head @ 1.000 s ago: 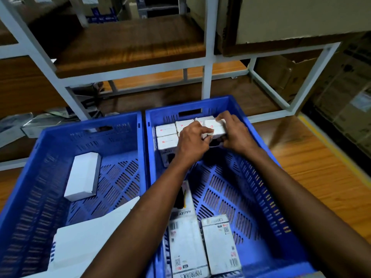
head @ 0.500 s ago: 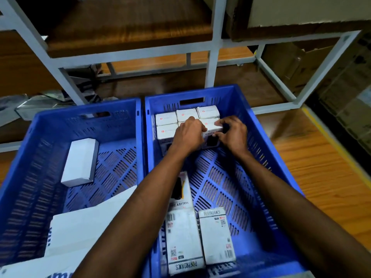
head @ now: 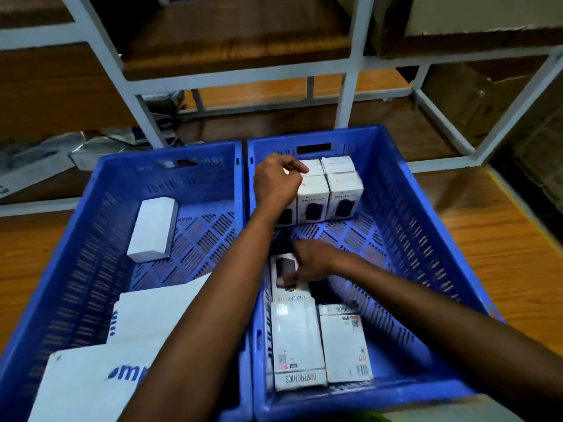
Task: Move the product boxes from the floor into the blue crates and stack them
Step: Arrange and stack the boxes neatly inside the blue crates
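Nearest, in the left crate (head: 91,239), big white cartons (head: 91,382) lie at the near end, with a small white box (head: 152,229) further in. In the right crate (head: 411,239), two packs (head: 344,345) lie face down side by side by the near wall. Just beyond them lies a flat box (head: 289,290). The right hand (head: 313,260) reaches across to its far end, fingers over the top edge and thumb lower down. It seems to pinch the box, though blur hides the contact.

Further in, the left hand (head: 275,184) hovers over the upright boxes (head: 344,193), which stand in two rows against the far wall, touching one another. Its fingers are loosely curled, thumb and forefinger pointing right — it holds nothing. Whether it brushes the box tops is unclear.

Beyond the crates stands a white shelf frame (head: 350,95) on the wooden floor (head: 502,254).
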